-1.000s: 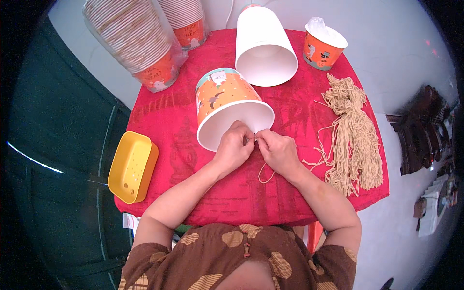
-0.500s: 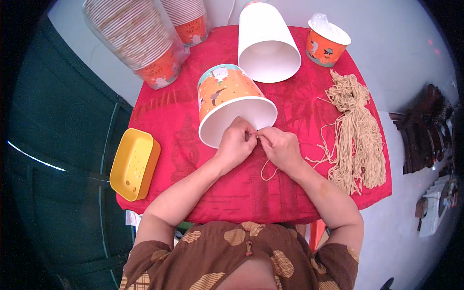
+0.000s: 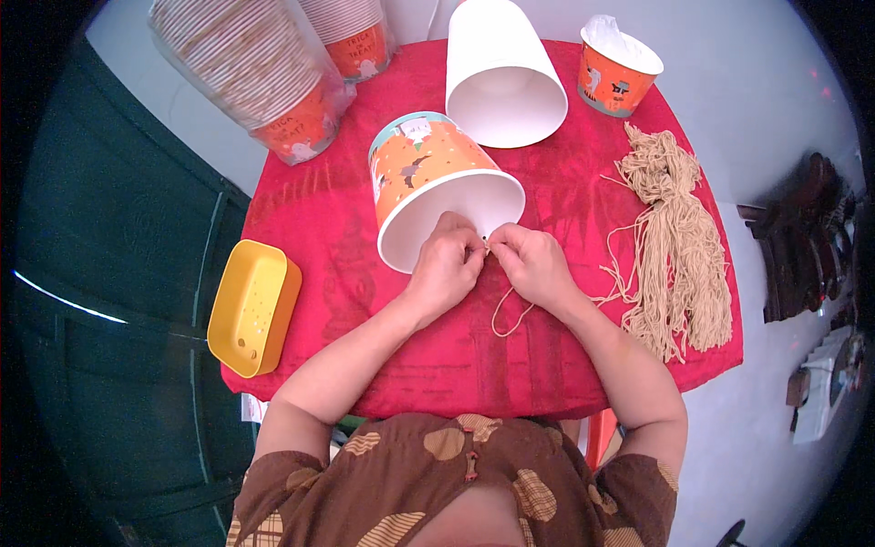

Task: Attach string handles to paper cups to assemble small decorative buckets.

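An orange printed paper bucket [image 3: 421, 169] lies tilted on its side, its white mouth facing me. My left hand [image 3: 447, 264] is closed at the lower right of the rim, with some fingers inside the mouth. Close against it, my right hand [image 3: 533, 264] pinches a thin beige yarn strand [image 3: 497, 314] at the rim. The strand's tail loops down onto the cloth below. Fingertips of both hands almost touch, hiding just how the yarn meets the rim. A thick beige yarn bundle [image 3: 670, 237] lies to the right, with loose strands trailing toward my right wrist.
A yellow plastic tub [image 3: 290, 305] with small bits inside stands at the left of the red cloth [image 3: 410, 374]. A white bucket [image 3: 497, 46] lies behind. Wrapped stacks of orange paper buckets [image 3: 296, 128] fill the back left; a small orange bucket [image 3: 611, 82] stands back right.
The bucket's rim has shifted very slightly, and my left fingers sit a little higher in its mouth. Both hands stay together at the rim, the right one still pinching.
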`<state>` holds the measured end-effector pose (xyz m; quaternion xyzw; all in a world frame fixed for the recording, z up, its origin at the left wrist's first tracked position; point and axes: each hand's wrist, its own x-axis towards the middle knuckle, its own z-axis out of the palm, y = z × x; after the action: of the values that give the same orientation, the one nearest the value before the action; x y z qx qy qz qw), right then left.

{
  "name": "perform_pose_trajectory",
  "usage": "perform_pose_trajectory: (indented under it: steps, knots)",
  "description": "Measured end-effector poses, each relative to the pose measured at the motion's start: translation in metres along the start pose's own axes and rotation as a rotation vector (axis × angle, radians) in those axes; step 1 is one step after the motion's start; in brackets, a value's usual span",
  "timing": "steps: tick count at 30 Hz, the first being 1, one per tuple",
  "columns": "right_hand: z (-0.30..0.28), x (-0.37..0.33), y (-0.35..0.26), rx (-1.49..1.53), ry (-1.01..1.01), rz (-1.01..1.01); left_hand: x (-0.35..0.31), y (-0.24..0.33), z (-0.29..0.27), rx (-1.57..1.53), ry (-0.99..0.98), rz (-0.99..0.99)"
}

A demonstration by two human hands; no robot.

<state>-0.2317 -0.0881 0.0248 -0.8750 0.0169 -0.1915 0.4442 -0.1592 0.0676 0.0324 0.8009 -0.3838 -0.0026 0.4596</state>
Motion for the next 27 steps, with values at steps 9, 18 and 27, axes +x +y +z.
perform_pose_trajectory:
  steps: [9,18,27]
  knots:
    - [0.000,-0.001,-0.006,-0.015,0.007,0.084,0.003,0.011,-0.006,-0.094,-0.108,-0.187]
    - [-0.005,-0.010,-0.010,-0.041,0.024,-0.026,0.001,-0.007,0.002,-0.051,-0.011,-0.051]
    - [-0.015,-0.011,-0.002,-0.193,-0.055,-0.061,0.005,-0.007,0.001,-0.038,0.006,-0.023]
